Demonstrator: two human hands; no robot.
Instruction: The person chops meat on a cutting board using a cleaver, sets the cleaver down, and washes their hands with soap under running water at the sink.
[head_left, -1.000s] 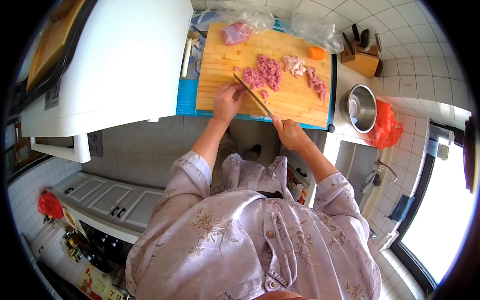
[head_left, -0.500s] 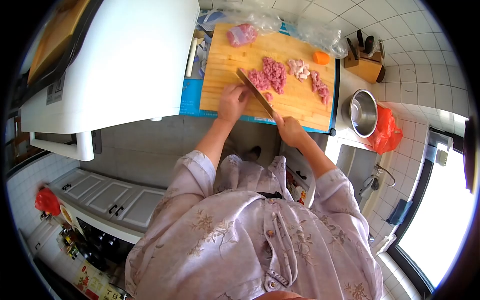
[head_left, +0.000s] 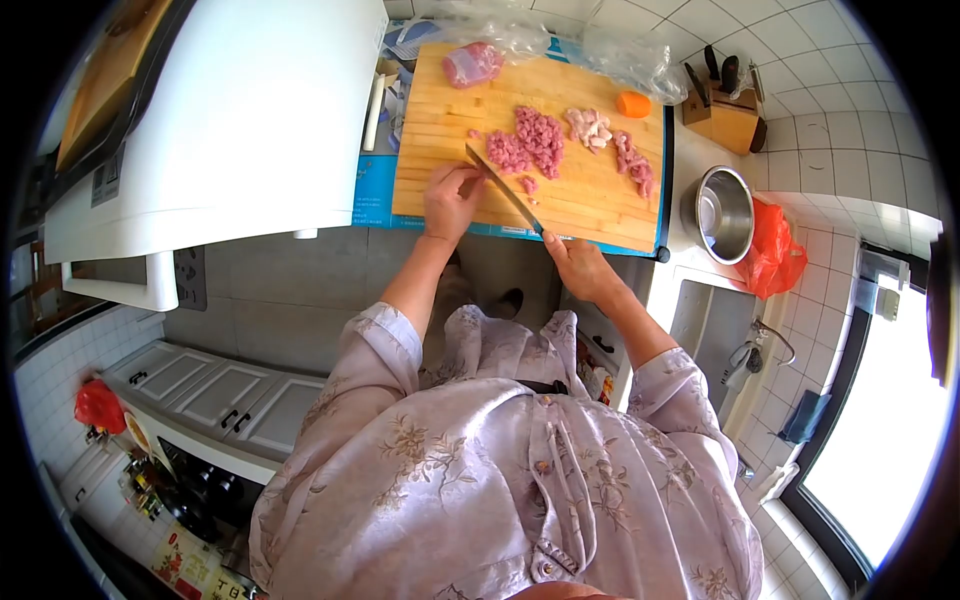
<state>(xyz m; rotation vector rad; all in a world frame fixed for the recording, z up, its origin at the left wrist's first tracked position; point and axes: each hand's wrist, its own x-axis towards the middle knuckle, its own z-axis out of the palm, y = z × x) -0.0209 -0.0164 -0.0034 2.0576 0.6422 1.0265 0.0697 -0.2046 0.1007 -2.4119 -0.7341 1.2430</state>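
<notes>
My right hand (head_left: 580, 268) is closed round the handle of a knife (head_left: 505, 190), whose blade slants up and left over the wooden cutting board (head_left: 430, 120). On the board's near left part, my left hand (head_left: 453, 195) has its fingers curled together beside the blade; anything between them is hidden. Chopped pink meat (head_left: 540, 138) lies just beyond the blade, with a small bit of meat (head_left: 528, 184) nearer the knife. Farther right are pale pieces (head_left: 588, 128), a strip of cut meat (head_left: 634, 165) and an orange chunk (head_left: 633, 104). A larger meat piece (head_left: 472, 65) rests at the back left.
Clear plastic bags (head_left: 630, 62) lie behind the board. To the right stand a knife block (head_left: 722, 118), a steel bowl (head_left: 724, 214) and a red bag (head_left: 772, 250), with a sink (head_left: 705, 325) nearer. A white appliance (head_left: 220, 120) stands at the left.
Since half a second ago, the view has shifted slightly and the knife blade has tilted more onto its edge. Both hands keep nearly the same places on the board.
</notes>
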